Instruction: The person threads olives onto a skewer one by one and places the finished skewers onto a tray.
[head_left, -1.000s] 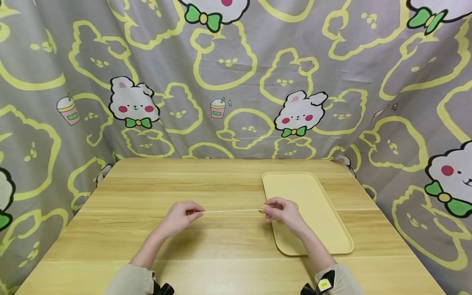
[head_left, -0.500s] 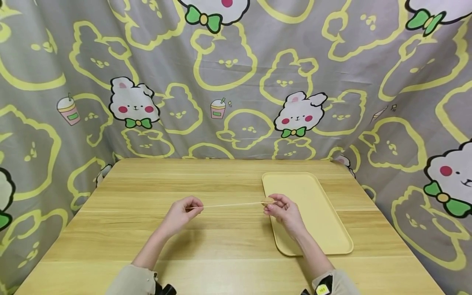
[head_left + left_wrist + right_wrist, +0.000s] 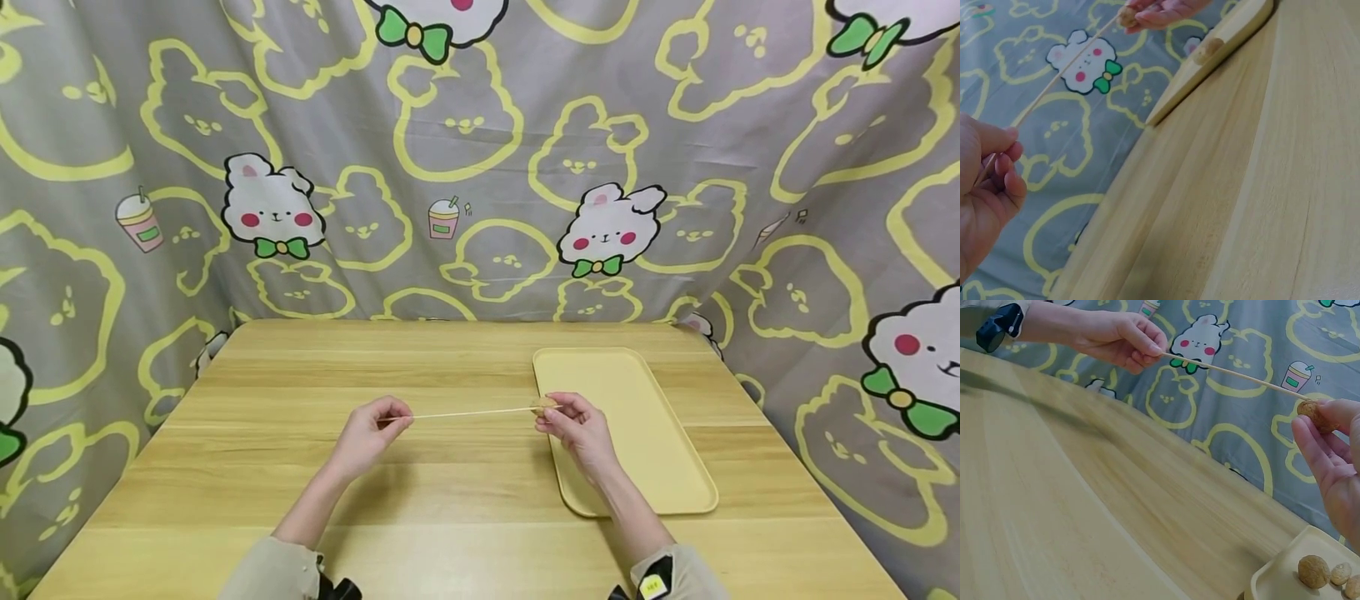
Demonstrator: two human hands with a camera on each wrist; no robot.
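My left hand (image 3: 371, 432) pinches a thin bamboo skewer (image 3: 472, 413) near its left end between thumb and fingers. The skewer runs almost level above the table, rising slightly to the right. At its far end a small brown meatball-like ball (image 3: 1316, 417) sits between the thumb and fingers of my right hand (image 3: 588, 433), over the tray's left edge. In the right wrist view, the skewer meets the ball's upper side. A pale line crosses the ball in the head view. Fingers cover part of it.
A yellow tray (image 3: 637, 467) lies on the right of the wooden table (image 3: 450, 500). Several brown balls (image 3: 1314, 571) of differing sizes rest in it, hidden behind my right hand in the head view. A patterned grey curtain (image 3: 345, 125) surrounds the table.
Both hands have risen a little, the right one more, so the skewer now tilts up to the right. The right fingers have shifted, leaving more of the ball visible with the skewer across it.
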